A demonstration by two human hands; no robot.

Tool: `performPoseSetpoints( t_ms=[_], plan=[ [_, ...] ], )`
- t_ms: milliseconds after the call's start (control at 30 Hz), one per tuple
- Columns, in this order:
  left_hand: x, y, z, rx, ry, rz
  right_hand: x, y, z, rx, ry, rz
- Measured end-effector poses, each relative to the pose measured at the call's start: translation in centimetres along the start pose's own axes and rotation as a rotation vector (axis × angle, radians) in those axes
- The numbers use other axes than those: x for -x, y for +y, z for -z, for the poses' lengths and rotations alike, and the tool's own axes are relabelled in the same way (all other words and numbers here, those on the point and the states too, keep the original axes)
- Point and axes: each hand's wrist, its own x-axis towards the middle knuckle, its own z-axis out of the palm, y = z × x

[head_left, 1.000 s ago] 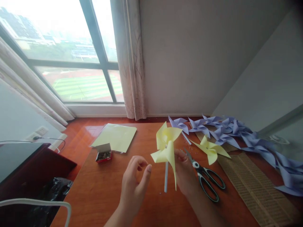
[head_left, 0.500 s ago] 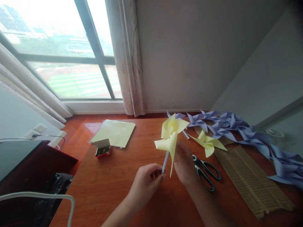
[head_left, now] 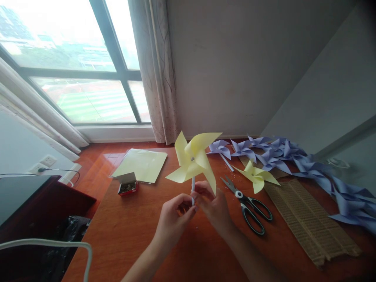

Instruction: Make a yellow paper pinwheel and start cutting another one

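Head view: I hold one yellow pinwheel (head_left: 194, 161) upright above the table (head_left: 141, 227), in front of me. My left hand (head_left: 173, 219) and my right hand (head_left: 213, 205) meet at its thin white stick (head_left: 193, 190), fingertips of both closed on the lower end, the two hands touching. The four-bladed wheel stands clear above my fingers.

A second yellow pinwheel (head_left: 257, 178) lies flat on the table to the right, just beyond one pair of black-handled scissors (head_left: 249, 205), which lie open. Past them runs a row of purple pinwheels (head_left: 282, 154) along the wall side; they overlap, so I cannot count them exactly. One woven mat (head_left: 308, 223) lies on the right. To the left sit one small open box (head_left: 127, 186) and a sheet of yellow paper (head_left: 141, 165).

The table is reddish wood. Behind it are a window (head_left: 73, 78), a pale curtain (head_left: 158, 70) and a plain wall (head_left: 235, 66).
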Motion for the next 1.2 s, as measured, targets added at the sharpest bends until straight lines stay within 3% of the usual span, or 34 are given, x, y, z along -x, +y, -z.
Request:
performPoseSetpoints(
  t_ms=[300, 467, 567, 700, 933, 1067, 1200],
  plan=[
    [0.0, -0.1, -0.4, -0.055, -0.027, -0.037, -0.4, 0.0, 0.0, 0.034, 0.023, 0.026],
    [0.1, -0.6, -0.6, -0.122, -0.13, -0.071, -0.7, -0.5, 1.4, 0.074, 0.071, 0.058],
    [0.2, -1.0, -1.1, -0.227, -0.21, -0.13, 0.8, -0.8, 3.7, 0.158, 0.126, 0.07],
    [0.2, -0.7, -2.5, -0.436, -0.26, -0.249, 5.2, -0.8, 8.9, 0.439, 0.254, 0.086],
    [-0.8, 1.9, -8.6, -0.705, -0.508, -0.577, 13.6, 0.1, 18.8, 0.831, 0.534, -0.019],
    [-2.1, 1.9, -12.6, -0.785, -0.567, -0.711, 15.3, 0.1, 20.7, 0.899, 0.541, -0.029],
    [-2.7, 1.1, -13.7, -0.828, -0.584, -0.746, 15.2, 0.1, 20.5, 1.006, 0.477, 0.056]
  ],
)
